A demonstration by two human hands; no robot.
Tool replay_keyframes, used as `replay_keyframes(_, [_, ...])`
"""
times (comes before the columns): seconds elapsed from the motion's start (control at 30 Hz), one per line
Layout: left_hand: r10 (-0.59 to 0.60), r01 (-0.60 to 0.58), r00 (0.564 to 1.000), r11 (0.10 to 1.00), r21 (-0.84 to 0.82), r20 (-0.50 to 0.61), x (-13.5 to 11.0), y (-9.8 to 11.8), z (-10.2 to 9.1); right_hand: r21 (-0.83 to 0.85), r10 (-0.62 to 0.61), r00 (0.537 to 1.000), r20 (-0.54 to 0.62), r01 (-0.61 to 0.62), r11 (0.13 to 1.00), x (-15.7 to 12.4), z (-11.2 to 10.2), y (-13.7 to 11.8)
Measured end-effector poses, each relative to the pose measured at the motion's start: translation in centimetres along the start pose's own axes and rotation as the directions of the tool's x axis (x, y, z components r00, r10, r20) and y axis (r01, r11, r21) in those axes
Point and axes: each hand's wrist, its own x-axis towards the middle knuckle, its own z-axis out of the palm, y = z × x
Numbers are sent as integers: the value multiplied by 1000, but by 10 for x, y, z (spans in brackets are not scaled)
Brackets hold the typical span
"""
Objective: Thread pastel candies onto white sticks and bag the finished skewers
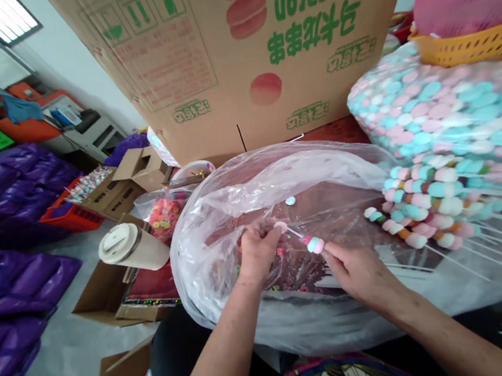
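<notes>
My left hand (258, 251) pinches a pink marshmallow piece (280, 226) at the tip of a thin white stick (295, 232). My right hand (357, 269) grips the same stick lower down, where blue and pink pieces (315, 244) are threaded on it. Both hands work over a large, nearly empty clear plastic bag (218, 219). One loose blue piece (290, 200) lies in the bag just beyond the stick.
A pile of filled skewers (428, 209) lies to the right, beside a big clear bag of pastel marshmallows (450, 110). A large cardboard box (247, 47) stands behind. A lidded paper cup (132, 246) sits at left, above open cartons (105, 296) and purple bags (1, 281).
</notes>
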Motion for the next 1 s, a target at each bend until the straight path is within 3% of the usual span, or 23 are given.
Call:
replay_keyframes(0.1, [-125, 121, 992, 932, -342, 11, -19, -2, -2, -9, -26, 1000, 8, 26, 1000, -4, -1, -11])
replay_keyframes(0.3, [-166, 122, 985, 874, -470, -55, -28, -1, -1, -56, -29, 999, 41, 31, 998, -15, -5, -20])
replay_keyframes(0.4, [-116, 77, 990, 916, -394, -77, -28, -5, -1, -101, -4, 998, 59, 10, 995, -16, -7, -22])
replay_keyframes(0.53, [12, -31, 989, 991, -132, -148, -31, -14, 2, -161, 33, 994, 102, -16, 987, -17, -9, -29])
replay_keyframes(0.7, [154, -133, 972, 984, 120, -180, -33, -21, 4, -235, 35, 990, 136, -2, 972, -18, -10, -34])
replay_keyframes(0.77, [140, -133, 984, 989, 69, -109, -31, -20, 4, -234, 26, 989, 143, 8, 972, -17, -10, -34])
replay_keyframes(0.9, [23, -11, 997, 987, -163, 75, -25, -14, 2, -223, 27, 988, 149, 7, 975, -16, -8, -32])
replay_keyframes(1.0, [90, -84, 990, 995, -57, 108, -20, -14, 1, -233, 31, 989, 146, 4, 972, -14, -7, -31])
